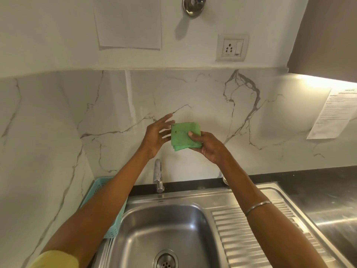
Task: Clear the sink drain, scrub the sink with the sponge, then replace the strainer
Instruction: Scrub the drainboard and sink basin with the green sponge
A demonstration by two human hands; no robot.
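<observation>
A green folded sponge cloth (183, 136) is held up in front of the marble wall, well above the sink. My right hand (207, 147) grips its right edge, thumb on top. My left hand (157, 134) is just left of the sponge with fingers spread, touching or nearly touching its left edge. Below, the steel sink basin (146, 225) shows a round drain (165, 260) at the bottom of the frame. A small round metal piece, perhaps the strainer (226, 180), lies at the back of the counter, mostly hidden behind my right forearm.
A chrome tap (158, 176) stands behind the basin. A turquoise plastic basket (114, 227) sits left of the sink under my left arm. The ribbed drainboard (251, 236) lies right of the basin. A wall socket (231, 47) and taped papers (128, 22) are higher up.
</observation>
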